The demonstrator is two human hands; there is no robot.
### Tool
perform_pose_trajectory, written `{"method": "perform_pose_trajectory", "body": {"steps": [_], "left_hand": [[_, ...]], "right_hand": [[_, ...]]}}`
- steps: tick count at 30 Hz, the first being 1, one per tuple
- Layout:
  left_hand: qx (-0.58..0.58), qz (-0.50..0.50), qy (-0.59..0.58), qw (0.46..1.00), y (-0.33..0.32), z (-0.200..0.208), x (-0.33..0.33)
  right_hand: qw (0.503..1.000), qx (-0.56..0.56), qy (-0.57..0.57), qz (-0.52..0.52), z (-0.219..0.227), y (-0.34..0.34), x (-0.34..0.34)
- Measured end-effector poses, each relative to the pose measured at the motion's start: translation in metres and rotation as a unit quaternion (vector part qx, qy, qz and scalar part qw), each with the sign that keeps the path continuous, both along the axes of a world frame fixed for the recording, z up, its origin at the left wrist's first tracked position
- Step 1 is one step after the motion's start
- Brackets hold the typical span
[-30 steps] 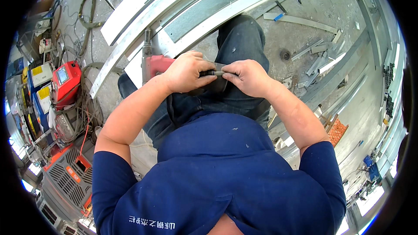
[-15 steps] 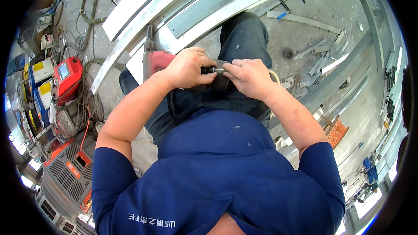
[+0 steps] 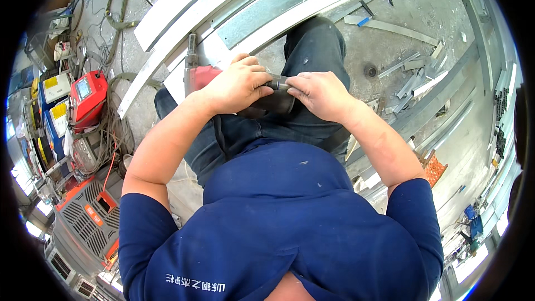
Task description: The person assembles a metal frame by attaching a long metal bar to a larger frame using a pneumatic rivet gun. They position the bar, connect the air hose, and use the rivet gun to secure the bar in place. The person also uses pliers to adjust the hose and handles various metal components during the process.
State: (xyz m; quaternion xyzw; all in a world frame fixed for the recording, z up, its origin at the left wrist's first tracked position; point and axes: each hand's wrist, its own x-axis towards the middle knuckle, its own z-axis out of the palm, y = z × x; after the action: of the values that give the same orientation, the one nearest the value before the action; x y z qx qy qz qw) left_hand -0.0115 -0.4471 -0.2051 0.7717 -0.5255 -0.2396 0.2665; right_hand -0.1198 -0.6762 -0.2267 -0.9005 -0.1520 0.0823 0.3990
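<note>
A red hand tool with a long metal nose, which looks like a rivet gun, lies across my lap with its nose pointing away from me. My left hand is closed around its handle, thumb toward me, hiding much of it. A dark ring and a short metal fitting show between my two hands. On the right, my right hand pinches the outer end of that fitting between thumb and fingers. Beneath the hands, a dark rounded part rests against my thigh. What joins it to the tool is hidden.
Long pale metal profiles and a grey plate lie just ahead. Metal offcuts litter the floor at right. To the left stand a red machine with a screen, cables and a grey-orange machine.
My right hand has turned slightly, its fingers now more over the fitting. A curved yellowish piece beside that hand no longer shows. The left hand still grips the tool.
</note>
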Motion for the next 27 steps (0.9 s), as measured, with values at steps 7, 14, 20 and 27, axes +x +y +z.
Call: {"method": "perform_pose_trajectory", "body": {"steps": [7, 14, 20, 27], "left_hand": [[-0.039, 0.0, -0.007, 0.999, 0.004, -0.011, -0.004], [-0.095, 0.021, -0.049, 0.994, 0.002, -0.018, -0.007], [-0.078, 0.083, -0.085, 0.99, 0.002, -0.02, -0.01], [-0.059, 0.102, -0.013, 0.993, 0.005, -0.017, -0.007]], "right_hand": [[0.997, 0.015, 0.071, 0.011, -0.001, 0.006, 0.002], [0.917, 0.216, 0.336, -0.018, -0.004, -0.005, 0.026], [0.786, 0.285, 0.548, -0.034, -0.012, -0.02, 0.052], [0.994, 0.107, 0.019, -0.007, -0.002, -0.002, 0.027]]}}
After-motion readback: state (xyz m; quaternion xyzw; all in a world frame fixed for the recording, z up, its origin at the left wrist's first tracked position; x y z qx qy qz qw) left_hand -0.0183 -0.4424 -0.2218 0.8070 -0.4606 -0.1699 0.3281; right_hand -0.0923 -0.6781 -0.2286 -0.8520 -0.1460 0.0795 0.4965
